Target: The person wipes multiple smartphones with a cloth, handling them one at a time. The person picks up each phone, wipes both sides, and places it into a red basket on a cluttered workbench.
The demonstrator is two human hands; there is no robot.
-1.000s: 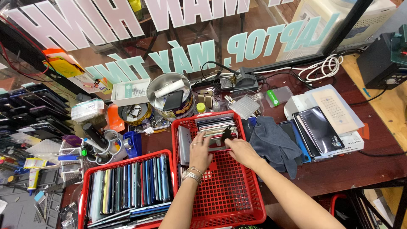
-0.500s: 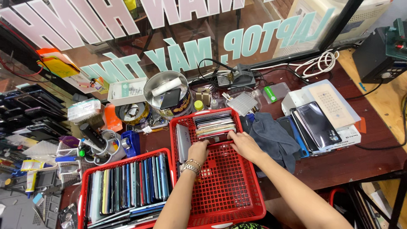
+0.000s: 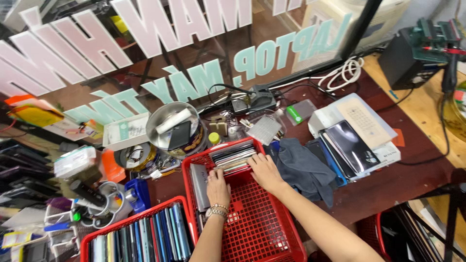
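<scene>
A red plastic basket [image 3: 257,228] sits on the dark wooden table in front of me. At its far end stands a stack of flat phone-like devices [image 3: 234,157]. My left hand [image 3: 218,183], with a metal watch at the wrist, rests flat near a grey device [image 3: 199,179] leaning on the basket's left wall. My right hand [image 3: 264,172] presses against the near side of the stack. A second red basket [image 3: 127,229] at the lower left holds several devices standing on edge.
A grey cloth [image 3: 303,167] lies right of the basket, beside stacked boxes and dark screens [image 3: 357,138]. A metal tin [image 3: 175,130], tape rolls, cables and small tools crowd the far side. A glass pane with lettering stands behind.
Both hands have shifted slightly toward the far end of the basket, staying against the stack of devices. The view has tilted a little.
</scene>
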